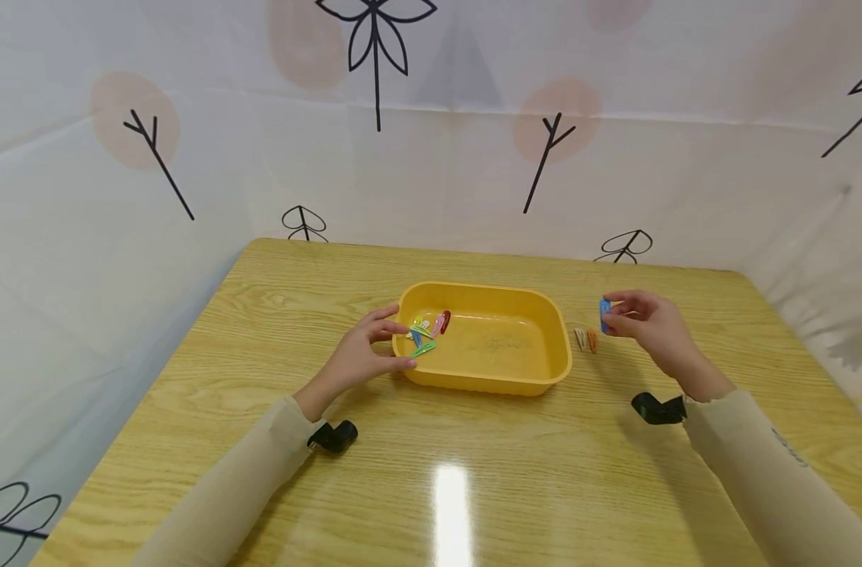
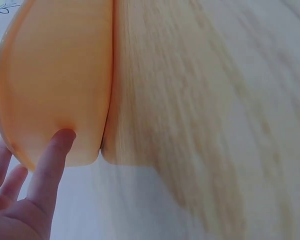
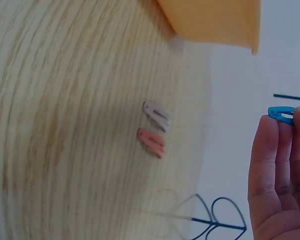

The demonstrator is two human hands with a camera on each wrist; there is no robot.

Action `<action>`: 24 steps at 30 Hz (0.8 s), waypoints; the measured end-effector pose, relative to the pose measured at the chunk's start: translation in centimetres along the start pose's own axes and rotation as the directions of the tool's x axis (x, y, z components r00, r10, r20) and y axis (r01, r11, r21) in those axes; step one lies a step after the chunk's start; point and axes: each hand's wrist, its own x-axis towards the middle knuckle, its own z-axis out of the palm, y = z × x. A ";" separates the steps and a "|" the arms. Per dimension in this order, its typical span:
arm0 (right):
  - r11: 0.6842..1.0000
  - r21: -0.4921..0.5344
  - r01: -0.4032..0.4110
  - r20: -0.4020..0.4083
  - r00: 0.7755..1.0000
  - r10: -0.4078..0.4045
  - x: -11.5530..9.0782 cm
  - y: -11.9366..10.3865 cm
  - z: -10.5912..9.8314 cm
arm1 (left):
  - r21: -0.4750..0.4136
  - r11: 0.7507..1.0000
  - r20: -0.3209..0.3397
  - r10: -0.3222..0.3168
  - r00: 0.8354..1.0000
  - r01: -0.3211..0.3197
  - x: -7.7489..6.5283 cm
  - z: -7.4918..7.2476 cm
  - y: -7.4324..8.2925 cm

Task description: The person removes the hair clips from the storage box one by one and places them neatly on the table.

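My right hand (image 1: pixel 653 327) pinches a blue snap hair clip (image 1: pixel 604 315) between thumb and fingertips, raised to the right of the yellow tray (image 1: pixel 487 381). The right wrist view shows the narrow, slotted clip (image 3: pixel 277 114) at the fingertips. My left hand (image 1: pixel 360 356) grips the tray's left end. In the left wrist view, its thumb (image 2: pixel 57 155) presses on the outer wall, while another finger reaches over the rim. Several colored hair clips (image 1: pixel 423 345) lie inside by that end. Below my right hand, a pale clip (image 3: pixel 157 116) and an orange clip (image 3: pixel 151 143) lie side by side.
The wooden table (image 1: pixel 374 465) runs back to a patterned white cloth (image 1: pixel 445 181). Black wrist mounts (image 1: pixel 334 437) stick out from both sleeves above the tabletop.
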 end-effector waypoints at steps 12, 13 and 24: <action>0.998 -0.004 -0.070 0.052 0.996 0.070 -0.2 2.7 -0.9 | 0.004 1.000 0.005 -0.001 1.000 0.001 0.0 -0.1 0.1; 0.997 -0.008 -0.077 0.060 0.995 0.077 -0.2 2.9 -1.0 | 0.003 1.000 0.005 -0.001 1.000 0.001 0.0 -0.1 0.1; 0.990 -0.059 -0.131 0.091 0.987 0.136 -0.1 4.5 -1.3 | -0.005 1.000 0.010 -0.010 1.000 0.010 0.0 0.0 0.2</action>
